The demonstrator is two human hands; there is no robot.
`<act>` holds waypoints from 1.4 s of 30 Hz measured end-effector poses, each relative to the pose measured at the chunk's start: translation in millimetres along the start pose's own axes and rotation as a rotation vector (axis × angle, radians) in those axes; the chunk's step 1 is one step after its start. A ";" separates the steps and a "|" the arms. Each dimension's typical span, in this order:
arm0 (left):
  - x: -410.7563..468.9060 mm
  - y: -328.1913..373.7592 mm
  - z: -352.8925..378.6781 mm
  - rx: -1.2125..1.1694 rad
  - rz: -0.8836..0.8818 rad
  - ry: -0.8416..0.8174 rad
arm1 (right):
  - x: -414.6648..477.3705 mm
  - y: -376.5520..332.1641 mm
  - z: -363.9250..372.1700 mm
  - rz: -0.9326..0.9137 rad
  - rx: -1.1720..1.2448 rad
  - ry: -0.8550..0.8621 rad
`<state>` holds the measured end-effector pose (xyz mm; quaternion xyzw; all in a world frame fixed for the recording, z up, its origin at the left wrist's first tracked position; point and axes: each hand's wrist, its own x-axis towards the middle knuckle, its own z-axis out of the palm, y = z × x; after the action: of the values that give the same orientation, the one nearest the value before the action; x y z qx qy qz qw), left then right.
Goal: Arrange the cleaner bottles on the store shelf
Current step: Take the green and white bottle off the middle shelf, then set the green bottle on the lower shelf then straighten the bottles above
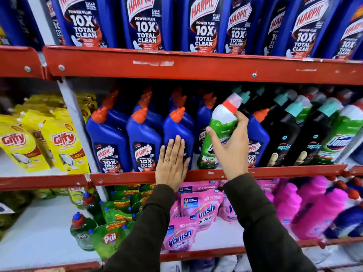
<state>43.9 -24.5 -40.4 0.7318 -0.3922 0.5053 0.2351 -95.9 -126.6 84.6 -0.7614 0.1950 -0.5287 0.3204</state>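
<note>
My right hand (229, 146) grips a green Domex bottle (218, 124) with a white top and red collar, tilted at the front of the middle shelf (275, 170) among blue bottles. My left hand (172, 163) lies flat, fingers together, against the front of a blue Harpic bottle (177, 128). Two more blue Harpic bottles (108, 138) stand in a row to its left, with others behind. Another blue Harpic bottle (258, 138) stands just right of the green one. Black Spic bottles (288, 138) and another green Domex bottle (341, 138) fill the right end.
Large Harpic bottles (145, 22) line the top shelf. Yellow Giffy pouches (62, 142) sit left of a white upright post (76, 122). Below are green Pril pouches (110, 238), pink Vanish pouches (180, 236) and pink bottles (318, 211).
</note>
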 end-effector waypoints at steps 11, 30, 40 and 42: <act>-5.1 1.7 1.0 -0.046 -0.019 0.008 | -32.0 0.0 -49.4 0.033 0.001 0.032; -2.3 -0.8 -1.4 -0.038 0.003 -0.023 | -196.0 144.7 -18.4 0.468 -0.207 -0.382; -2.8 -0.8 0.4 -0.028 0.004 -0.024 | -188.4 143.5 -33.5 0.379 -0.297 -0.483; -3.2 -1.2 0.9 -0.033 0.007 -0.017 | -181.8 134.7 -39.4 0.384 -0.245 -0.489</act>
<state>44.8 -23.4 -43.7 0.7306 -0.4050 0.4936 0.2419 -193.3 -119.0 -123.3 -0.8480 0.3144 -0.2332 0.3574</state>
